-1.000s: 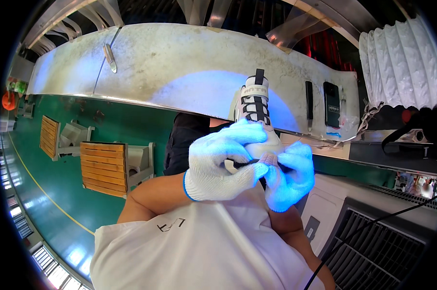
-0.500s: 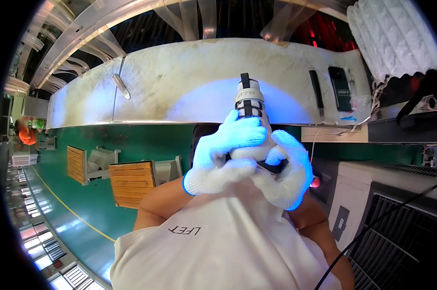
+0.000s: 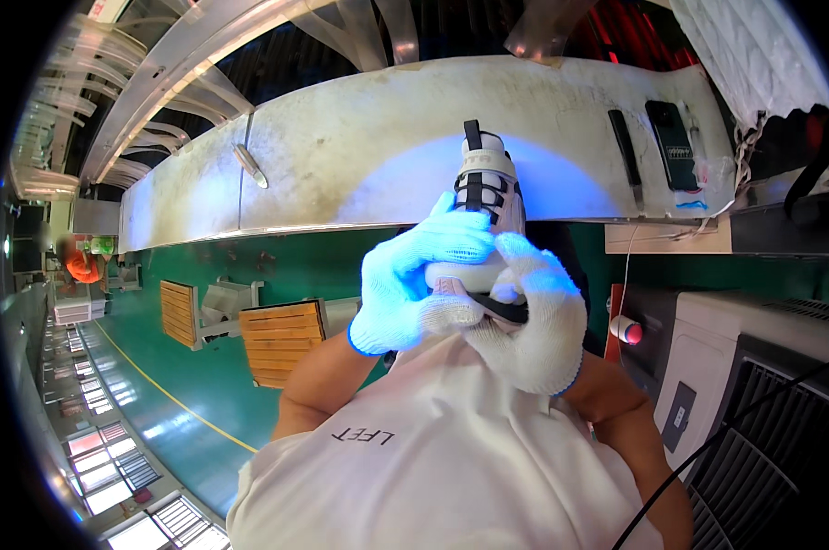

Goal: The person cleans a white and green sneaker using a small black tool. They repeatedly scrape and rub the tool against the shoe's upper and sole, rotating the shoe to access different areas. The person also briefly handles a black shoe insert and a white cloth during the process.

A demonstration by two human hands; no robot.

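Observation:
A white sneaker (image 3: 484, 194) with black lacing and a black pull tab points away from me at chest height, its far part over the bench edge. My left hand (image 3: 419, 289), in a white knit glove lit blue, is closed around the shoe's left side, fingers across its top and thumb below. My right hand (image 3: 535, 321), gloved the same way, curls around the near right end, its fingertips pressing by the rounded white end. Between the hands show a pinkish patch and a dark band of the shoe. The palms hide the rest of it.
The worn pale bench (image 3: 341, 156) spans ahead, with a bluish light patch. A small blade-like tool (image 3: 249, 167) lies left; a slim black tool (image 3: 625, 151) and dark phone (image 3: 673, 147) lie right. Slatted wooden seats (image 3: 281, 344) stand left, a grey-white machine (image 3: 708, 357) right, crossed by a black cable (image 3: 735, 431).
The view has shifted slightly. My right hand's fingers have moved up and inward against the near end of the shoe, and more of its pinkish and dark underside shows. My left hand keeps its hold.

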